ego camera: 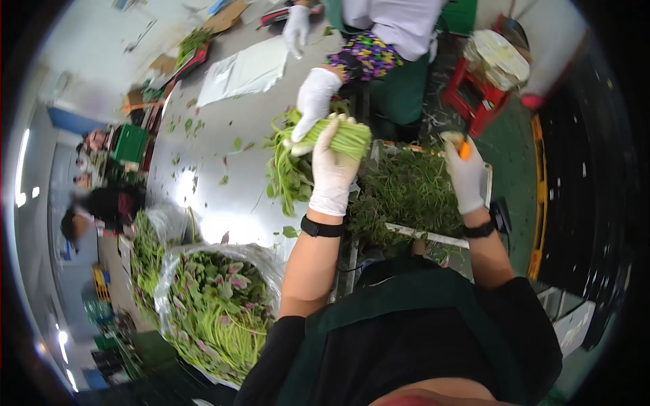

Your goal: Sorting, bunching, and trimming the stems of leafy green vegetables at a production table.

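My left hand [332, 170], in a white glove, grips a bunch of amaranth-like leafy greens [353, 139] above the table's edge. Its pale green stems point right, and the leaves hang down to the left. A co-worker's gloved hand [316, 101] also touches the bunch, just beyond my fingers. My right hand [464, 175], gloved too, is closed around a tool with an orange handle [464, 149]; its working end cannot be made out. Below and between my hands, a pale-rimmed crate [426, 235] holds a heap of loose leaves and stems [406, 190].
On the metal table [223, 132] lie scattered leaf scraps and white plastic sheets [246, 68]. A clear bag of greens [218, 304] stands at the near left. Scales [195, 61] with red sides sit farther back. A red stool [477, 96] stands beyond the crate.
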Motion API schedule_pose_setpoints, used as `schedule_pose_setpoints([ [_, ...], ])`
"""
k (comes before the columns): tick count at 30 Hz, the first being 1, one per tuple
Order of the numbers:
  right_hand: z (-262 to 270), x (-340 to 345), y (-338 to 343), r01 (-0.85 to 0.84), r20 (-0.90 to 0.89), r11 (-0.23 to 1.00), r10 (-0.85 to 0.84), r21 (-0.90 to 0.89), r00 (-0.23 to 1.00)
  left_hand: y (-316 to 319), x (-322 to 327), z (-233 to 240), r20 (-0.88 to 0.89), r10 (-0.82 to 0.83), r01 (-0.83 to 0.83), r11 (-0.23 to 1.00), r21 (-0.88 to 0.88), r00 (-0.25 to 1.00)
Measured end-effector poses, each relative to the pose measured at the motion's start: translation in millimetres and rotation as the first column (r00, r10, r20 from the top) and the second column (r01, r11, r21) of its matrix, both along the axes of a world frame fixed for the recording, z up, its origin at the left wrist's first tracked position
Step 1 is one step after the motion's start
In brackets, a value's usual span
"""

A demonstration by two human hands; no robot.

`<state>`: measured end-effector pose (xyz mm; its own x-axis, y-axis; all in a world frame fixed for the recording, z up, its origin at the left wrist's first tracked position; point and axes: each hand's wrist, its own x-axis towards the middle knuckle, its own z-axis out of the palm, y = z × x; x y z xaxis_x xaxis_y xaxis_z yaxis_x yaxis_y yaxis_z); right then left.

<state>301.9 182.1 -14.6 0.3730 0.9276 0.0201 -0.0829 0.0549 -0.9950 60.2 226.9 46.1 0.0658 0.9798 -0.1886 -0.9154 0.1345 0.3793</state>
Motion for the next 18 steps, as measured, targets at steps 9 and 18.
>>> schedule_pose_setpoints([
  [9,-59,39,-89,-0.094,0.189,0.949,0.155,-0.301,0.97,-7,-16,28,-0.13,-0.102,0.13,0.965,0.229,0.986],
  [18,-66,-31,-76,-0.709,0.188,0.514,0.852,-0.483,0.489,-163,-52,-47,-0.416,0.046,-0.04,0.999,0.022,0.908],
])
